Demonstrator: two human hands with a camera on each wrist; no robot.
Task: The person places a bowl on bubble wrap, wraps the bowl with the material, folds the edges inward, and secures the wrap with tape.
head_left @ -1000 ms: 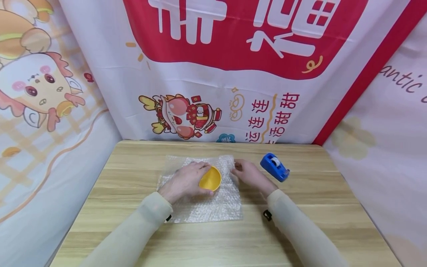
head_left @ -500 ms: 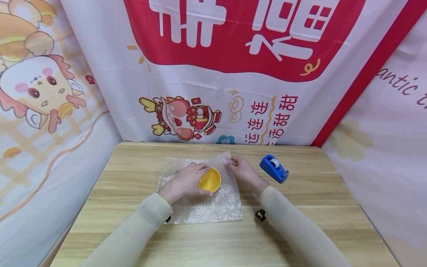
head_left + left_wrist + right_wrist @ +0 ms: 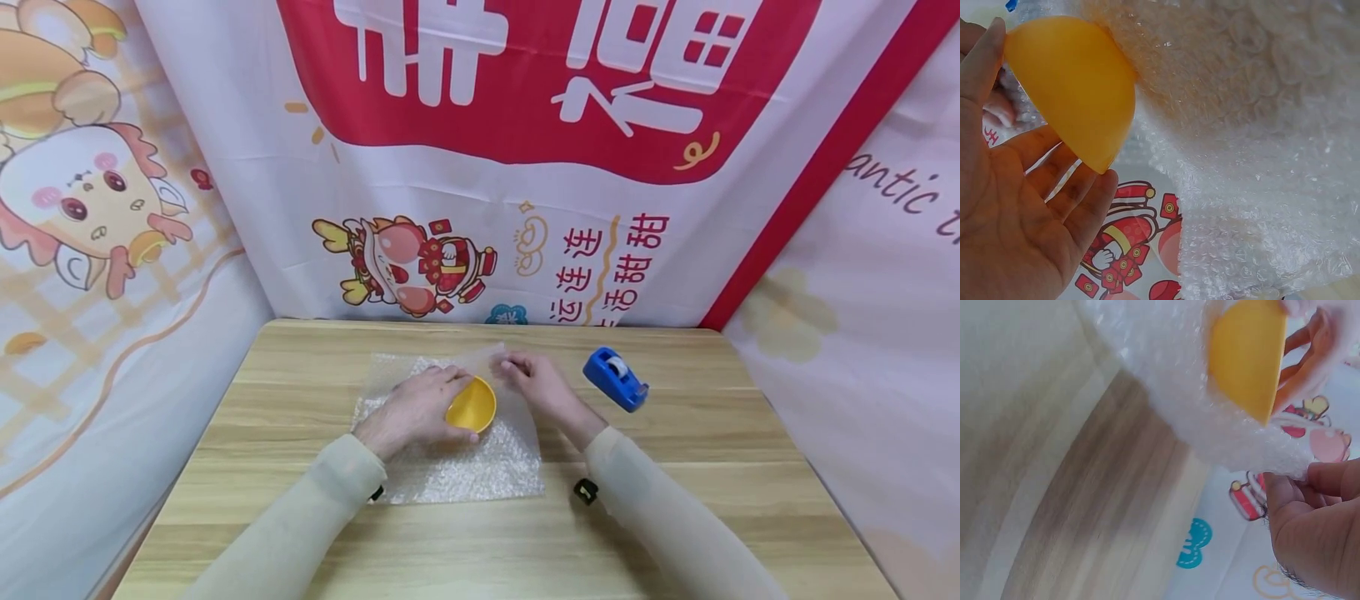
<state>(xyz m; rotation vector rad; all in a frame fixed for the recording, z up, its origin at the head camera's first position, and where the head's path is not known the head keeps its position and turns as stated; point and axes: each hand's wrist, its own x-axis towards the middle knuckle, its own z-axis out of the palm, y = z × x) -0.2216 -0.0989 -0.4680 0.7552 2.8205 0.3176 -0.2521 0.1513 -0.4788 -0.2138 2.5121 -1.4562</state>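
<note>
A yellow bowl (image 3: 476, 407) sits tilted on a sheet of clear bubble wrap (image 3: 468, 477), its opening turned to the upper left in the head view's middle. My left hand (image 3: 420, 408) grips the bowl by its rim, thumb on one side and fingers spread along the other. The bowl's smooth rounded outside (image 3: 1079, 81) faces the left wrist camera. At the sheet's far right corner, my right hand (image 3: 542, 385) pinches the bubble wrap between thumb and fingertips, lifting that corner off the table. The right wrist view shows the pinched edge (image 3: 1297, 470) stretching toward the bowl.
A blue tape dispenser (image 3: 617, 379) with a roll in it stands on the wooden table (image 3: 697, 417), right of the right hand. Printed cloth (image 3: 255, 100) hangs behind the table and along both sides.
My right hand has taken the bubble wrap's far right corner and drawn it up and leftward, toward the bowl. The left hand and bowl have stayed in place.
</note>
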